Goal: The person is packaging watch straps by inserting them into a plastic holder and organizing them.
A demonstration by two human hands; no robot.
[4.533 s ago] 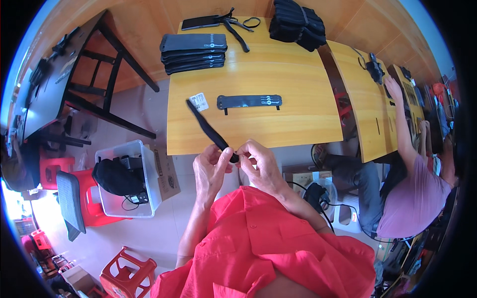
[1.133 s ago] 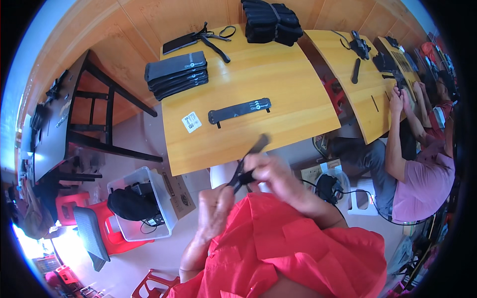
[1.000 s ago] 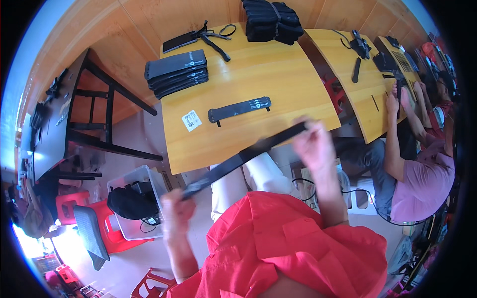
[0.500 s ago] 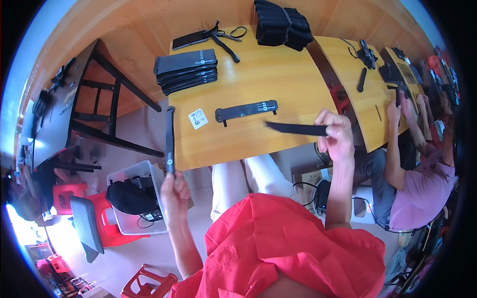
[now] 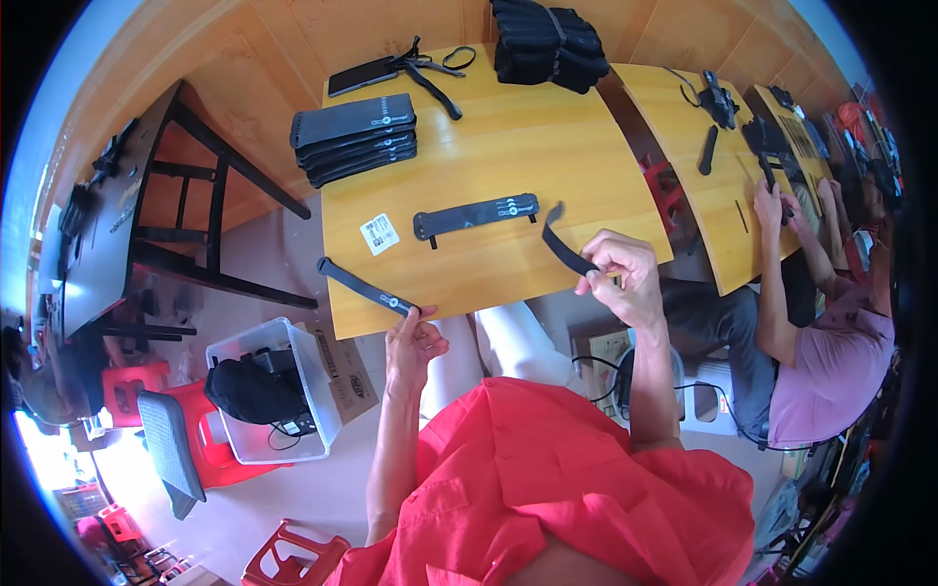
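My left hand (image 5: pixel 412 339) pinches one end of a flat dark strap with a white print (image 5: pixel 363 285), just off the table's near edge; its far end slants up to the left. In my right hand (image 5: pixel 627 276) is the end of a plain black strap (image 5: pixel 565 246), which curls upward to the left. Between and beyond the hands, a wider dark band (image 5: pixel 476 217) lies flat on the table, with two short black tabs poking out below it. A white label (image 5: pixel 379 234) lies to its left.
On the yellow table (image 5: pixel 469 283) are a stack of dark bands (image 5: pixel 354 137), a phone (image 5: pixel 363 76), loose black straps (image 5: pixel 435 88) and a tied black bundle (image 5: pixel 549 47). A clear bin (image 5: pixel 327 391) stands lower left. At right, a co-worker's hands (image 5: pixel 772 207) work at another table.
My left hand has moved right and up, swinging its strap from upright to slanted over the table. My right hand has come lower and left, and its strap now curls upward.
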